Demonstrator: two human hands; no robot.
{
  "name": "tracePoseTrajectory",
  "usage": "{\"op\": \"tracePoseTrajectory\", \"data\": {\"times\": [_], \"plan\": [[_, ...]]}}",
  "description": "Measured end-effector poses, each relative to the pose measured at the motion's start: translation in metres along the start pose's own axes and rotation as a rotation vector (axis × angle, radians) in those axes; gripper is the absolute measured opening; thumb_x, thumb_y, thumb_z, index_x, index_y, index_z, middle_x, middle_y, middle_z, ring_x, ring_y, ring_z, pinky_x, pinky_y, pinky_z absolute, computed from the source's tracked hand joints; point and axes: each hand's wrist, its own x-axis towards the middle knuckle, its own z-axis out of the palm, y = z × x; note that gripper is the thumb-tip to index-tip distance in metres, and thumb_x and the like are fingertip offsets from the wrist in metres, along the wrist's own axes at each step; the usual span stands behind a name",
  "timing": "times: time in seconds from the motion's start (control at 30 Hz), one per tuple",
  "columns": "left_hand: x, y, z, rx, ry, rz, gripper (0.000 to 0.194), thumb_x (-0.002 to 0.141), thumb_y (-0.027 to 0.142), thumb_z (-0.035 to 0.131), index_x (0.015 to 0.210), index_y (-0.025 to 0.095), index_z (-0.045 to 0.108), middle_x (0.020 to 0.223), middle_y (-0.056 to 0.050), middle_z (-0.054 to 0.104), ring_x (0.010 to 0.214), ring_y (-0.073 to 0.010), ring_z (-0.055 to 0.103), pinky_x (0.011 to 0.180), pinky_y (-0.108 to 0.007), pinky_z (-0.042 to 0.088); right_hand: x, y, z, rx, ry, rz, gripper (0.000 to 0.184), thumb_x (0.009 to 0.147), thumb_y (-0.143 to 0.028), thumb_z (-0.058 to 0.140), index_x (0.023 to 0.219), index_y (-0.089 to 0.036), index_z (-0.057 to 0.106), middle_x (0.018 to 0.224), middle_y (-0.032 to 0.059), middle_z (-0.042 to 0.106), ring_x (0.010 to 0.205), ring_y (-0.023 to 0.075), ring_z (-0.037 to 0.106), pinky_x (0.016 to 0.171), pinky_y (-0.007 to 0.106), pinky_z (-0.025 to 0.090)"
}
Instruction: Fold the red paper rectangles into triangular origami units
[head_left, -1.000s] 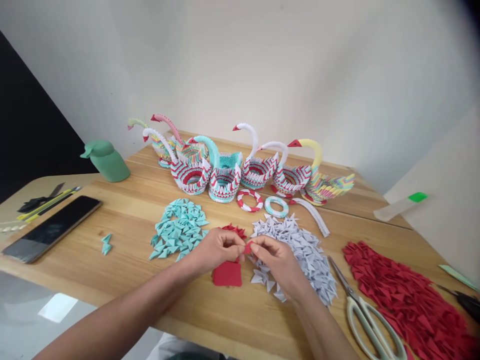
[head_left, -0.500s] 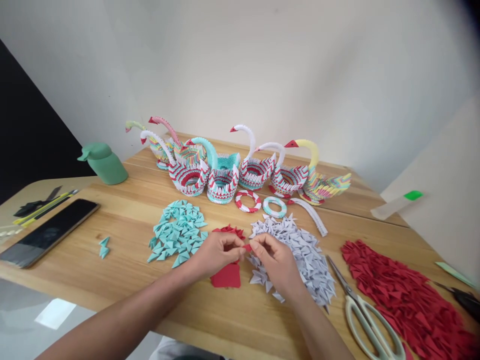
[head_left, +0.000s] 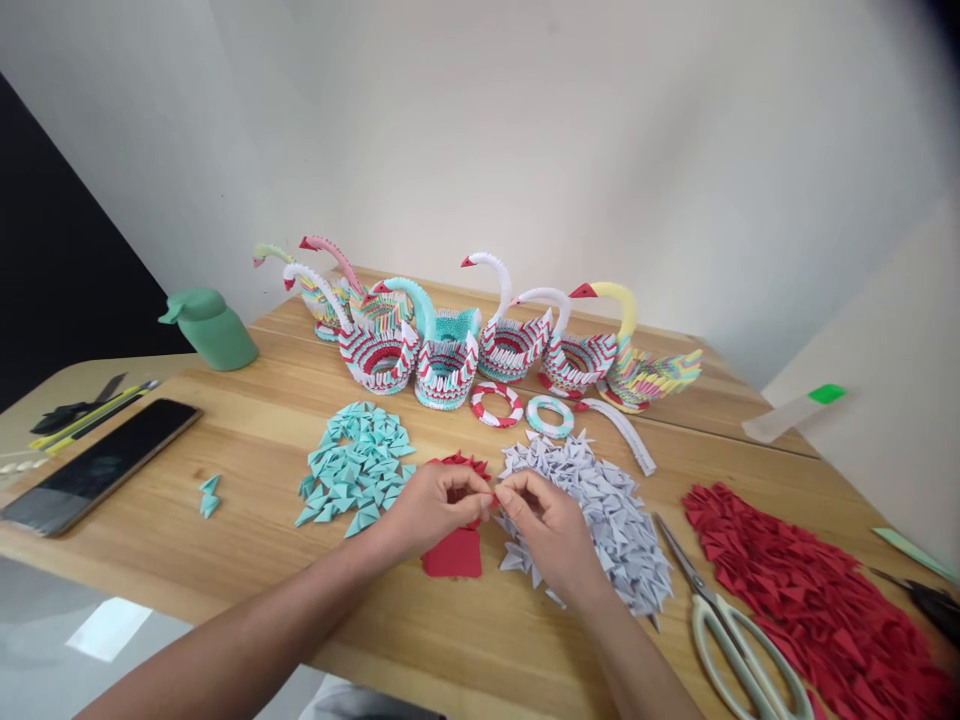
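My left hand (head_left: 435, 505) and my right hand (head_left: 544, 525) meet over the table's middle, both pinching one small red paper piece (head_left: 493, 497) between their fingertips. Under them lies a stack of red paper squares (head_left: 453, 553). A small heap of folded red pieces (head_left: 459, 462) sits just behind my left hand. A pile of teal folded triangles (head_left: 358, 465) lies to the left, and a pile of white folded triangles (head_left: 607, 505) lies under and beside my right hand.
Several paper swans (head_left: 450, 345) stand in a row at the back, with two paper rings (head_left: 497, 402) before them. Scissors (head_left: 724, 625) and a big red triangle pile (head_left: 810, 590) lie right. A phone (head_left: 101, 465) and a green bottle (head_left: 210, 325) lie left.
The red piece between my fingertips shows smaller now, pressed tighter. Both hands stay in the same place; the view shifted slightly.
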Motion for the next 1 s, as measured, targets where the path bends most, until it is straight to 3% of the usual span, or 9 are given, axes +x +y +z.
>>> {"op": "tracePoseTrajectory", "data": {"times": [0.23, 0.43, 0.63, 0.83, 1.0], "plan": [[-0.001, 0.003, -0.003, -0.040, -0.030, -0.011, 0.023, 0.074, 0.032, 0.060, 0.067, 0.010, 0.063, 0.064, -0.005, 0.064, 0.056, -0.0105, 0.053, 0.058, -0.022, 0.043, 0.000, -0.004, -0.003, 0.005, -0.049, 0.027, 0.025, 0.085, -0.040, 0.053, 0.073, -0.019, 0.060, 0.062, -0.0024, 0.052, 0.056, 0.0120, 0.043, 0.052, 0.022, 0.034], [0.000, 0.003, -0.004, -0.056, -0.027, -0.015, 0.025, 0.073, 0.034, 0.064, 0.066, 0.010, 0.063, 0.061, -0.004, 0.064, 0.056, -0.0108, 0.055, 0.057, -0.022, 0.043, -0.001, -0.006, -0.003, -0.107, 0.045, -0.072, 0.025, 0.086, -0.036, 0.053, 0.068, -0.019, 0.057, 0.061, -0.0013, 0.054, 0.060, 0.0135, 0.047, 0.057, 0.024, 0.038], [0.001, 0.001, -0.009, -0.078, 0.040, -0.007, 0.029, 0.075, 0.038, 0.065, 0.071, 0.010, 0.067, 0.062, -0.003, 0.065, 0.056, -0.0091, 0.054, 0.056, -0.019, 0.041, 0.000, -0.007, -0.015, 0.069, 0.035, 0.077, 0.027, 0.086, -0.042, 0.052, 0.072, -0.019, 0.056, 0.062, -0.0025, 0.053, 0.056, 0.0118, 0.045, 0.053, 0.022, 0.037], [-0.002, 0.003, -0.004, -0.197, -0.075, -0.038, 0.035, 0.067, 0.045, 0.073, 0.074, 0.011, 0.071, 0.066, -0.004, 0.067, 0.058, -0.0109, 0.055, 0.059, -0.022, 0.043, -0.001, -0.007, -0.011, 0.159, -0.004, 0.074, 0.031, 0.081, -0.046, 0.057, 0.068, -0.018, 0.055, 0.058, -0.0032, 0.048, 0.054, 0.0111, 0.041, 0.049, 0.022, 0.032], [-0.003, 0.002, -0.003, -0.227, -0.078, -0.023, 0.029, 0.066, 0.041, 0.075, 0.069, 0.012, 0.071, 0.066, -0.004, 0.067, 0.060, -0.0107, 0.055, 0.059, -0.021, 0.042, -0.003, -0.010, -0.011, 0.146, -0.064, 0.085, 0.031, 0.083, -0.047, 0.054, 0.070, -0.019, 0.054, 0.059, -0.0033, 0.047, 0.055, 0.0114, 0.040, 0.051, 0.022, 0.032]]}}
